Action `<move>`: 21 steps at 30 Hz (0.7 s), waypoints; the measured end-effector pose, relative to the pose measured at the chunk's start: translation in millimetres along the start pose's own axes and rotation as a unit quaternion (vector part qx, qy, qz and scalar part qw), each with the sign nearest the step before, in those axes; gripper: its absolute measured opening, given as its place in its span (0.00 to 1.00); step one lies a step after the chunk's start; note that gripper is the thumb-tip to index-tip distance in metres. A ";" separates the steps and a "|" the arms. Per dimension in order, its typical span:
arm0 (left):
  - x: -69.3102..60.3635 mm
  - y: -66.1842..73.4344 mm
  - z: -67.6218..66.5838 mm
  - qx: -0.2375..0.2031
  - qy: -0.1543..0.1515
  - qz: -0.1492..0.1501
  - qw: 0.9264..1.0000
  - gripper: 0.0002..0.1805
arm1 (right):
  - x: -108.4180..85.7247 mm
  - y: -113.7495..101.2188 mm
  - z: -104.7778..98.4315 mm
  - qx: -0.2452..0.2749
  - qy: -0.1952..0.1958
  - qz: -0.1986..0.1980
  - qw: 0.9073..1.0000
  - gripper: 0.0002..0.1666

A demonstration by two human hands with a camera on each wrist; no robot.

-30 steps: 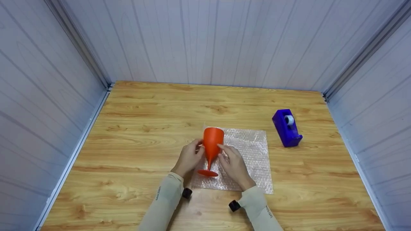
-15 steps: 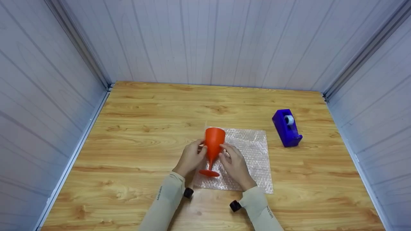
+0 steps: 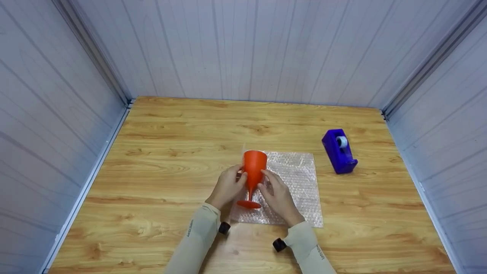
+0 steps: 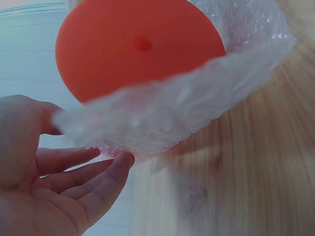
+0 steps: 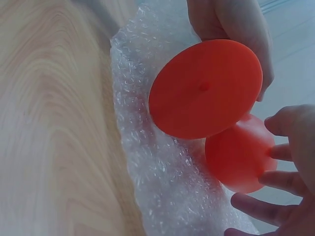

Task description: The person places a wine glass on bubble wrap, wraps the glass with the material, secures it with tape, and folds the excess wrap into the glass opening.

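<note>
An orange plastic goblet lies on its side over the left part of a sheet of bubble wrap, its round foot toward the person. On the goblet's left is the left hand. The left wrist view shows that hand's fingers under the raised edge of the bubble wrap, with the thumb on the other side, partly hidden by the wrap. From the right, the right hand touches the goblet's bowl with its fingertips, the fingers spread and relaxed.
A blue tape dispenser with a white roll stands at the right, beyond the bubble wrap. The wooden tabletop is bordered by pale panel walls at the back and both sides.
The goblet has shifted slightly to the right, and the left hand has moved right along with it. The right hand stays at the bowl, nearly still.
</note>
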State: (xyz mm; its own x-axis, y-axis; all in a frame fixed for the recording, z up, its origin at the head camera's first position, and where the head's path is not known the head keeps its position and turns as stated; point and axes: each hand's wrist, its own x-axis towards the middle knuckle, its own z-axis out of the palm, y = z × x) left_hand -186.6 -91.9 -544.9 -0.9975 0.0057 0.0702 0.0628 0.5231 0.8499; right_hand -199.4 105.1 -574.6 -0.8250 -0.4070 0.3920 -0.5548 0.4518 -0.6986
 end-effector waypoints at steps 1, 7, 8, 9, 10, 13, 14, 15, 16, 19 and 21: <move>0.1 0.3 0.2 0.001 0.000 -0.001 1.000 0.21 | -0.2 -0.2 -0.3 -0.001 -0.001 0.001 1.000 0.28; -0.3 2.3 1.4 -0.001 0.000 0.002 1.000 0.21 | -1.5 1.3 -1.3 -0.010 -0.009 0.005 1.000 0.30; -0.4 2.5 1.7 -0.001 0.000 0.003 1.000 0.21 | -1.7 1.6 -1.4 -0.010 -0.010 0.005 1.000 0.30; -0.6 2.6 1.9 0.000 0.001 0.004 1.000 0.21 | -1.9 1.8 -1.4 -0.010 -0.011 0.006 1.000 0.30; -0.7 2.7 2.1 0.003 0.002 0.005 1.000 0.21 | -2.2 1.9 -1.5 -0.011 -0.013 0.006 1.000 0.30; -1.2 3.3 2.7 0.012 0.007 0.013 1.000 0.21 | -3.5 2.0 -2.4 -0.010 -0.019 0.010 1.000 0.30; -1.5 3.8 2.8 0.015 0.008 0.016 1.000 0.20 | -4.0 2.2 -2.6 -0.010 -0.022 0.011 1.000 0.31; -1.8 4.1 2.9 0.017 0.010 0.019 1.000 0.20 | -4.3 2.2 -3.1 -0.010 -0.025 0.016 1.000 0.31; -1.9 4.6 2.9 0.018 0.011 0.022 1.000 0.20 | -4.7 2.0 -3.7 -0.008 -0.028 0.021 0.999 0.31; -2.3 5.9 3.0 0.016 0.015 0.030 0.999 0.18 | -4.9 2.5 -5.0 -0.001 -0.036 0.038 0.999 0.31; -2.2 6.3 2.9 0.012 0.017 0.032 0.999 0.18 | -5.2 2.7 -5.6 0.004 -0.039 0.050 0.998 0.32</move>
State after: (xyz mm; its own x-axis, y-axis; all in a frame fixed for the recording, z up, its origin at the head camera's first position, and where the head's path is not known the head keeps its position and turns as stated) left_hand -184.1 -86.2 -541.2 -0.9898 0.0111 0.1419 0.1252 0.5424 0.8307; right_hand -197.2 112.9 -575.2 -0.8651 -0.4207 0.2732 -0.4693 0.4863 -0.7371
